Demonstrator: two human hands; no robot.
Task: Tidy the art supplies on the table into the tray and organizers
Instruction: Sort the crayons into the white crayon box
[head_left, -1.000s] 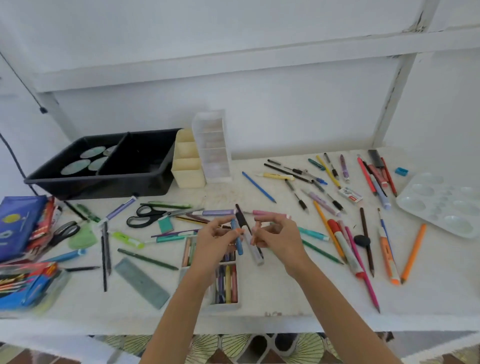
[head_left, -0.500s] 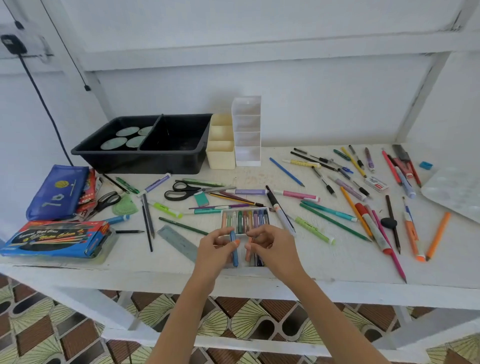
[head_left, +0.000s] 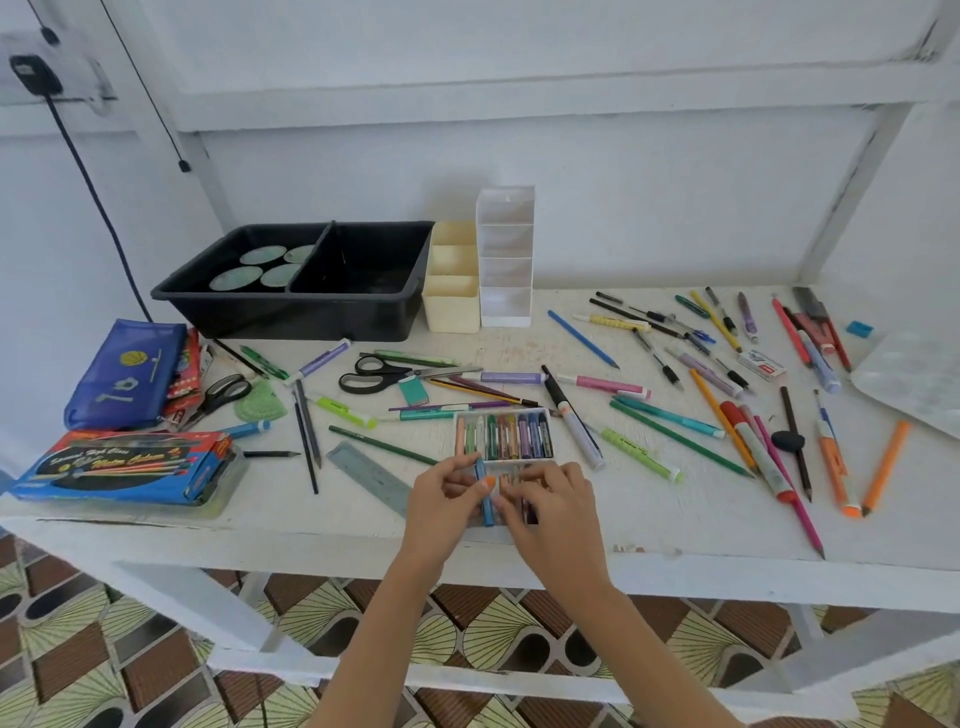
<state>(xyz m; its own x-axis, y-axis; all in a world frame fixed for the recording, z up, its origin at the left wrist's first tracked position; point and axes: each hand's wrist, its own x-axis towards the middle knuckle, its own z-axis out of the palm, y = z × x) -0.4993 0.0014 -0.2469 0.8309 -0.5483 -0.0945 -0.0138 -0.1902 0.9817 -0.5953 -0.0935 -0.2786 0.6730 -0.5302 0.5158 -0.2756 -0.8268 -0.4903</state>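
A clear crayon box (head_left: 503, 435) with several crayons lies near the front middle of the white table (head_left: 649, 525). My left hand (head_left: 441, 506) pinches a blue crayon (head_left: 485, 499) over the box's near half. My right hand (head_left: 553, 512) is beside it, fingers curled over the crayons in that near half; what it holds is hidden. A black two-part tray (head_left: 311, 317) stands at the back left, with a cream organizer (head_left: 451, 306) and a white organizer (head_left: 505, 260) beside it. Pens, pencils and markers (head_left: 675, 436) lie scattered across the table.
Black scissors (head_left: 374, 374) and a grey ruler (head_left: 374, 475) lie left of the box. A blue pouch (head_left: 124, 374) and a flat colour-pencil pack (head_left: 124, 467) sit at the left edge. A white paint palette (head_left: 919, 384) is at the right edge.
Both hands moved down from above the box to its near half, the left still with the blue crayon. The camera view pulled back and tilted lower, showing the floor.
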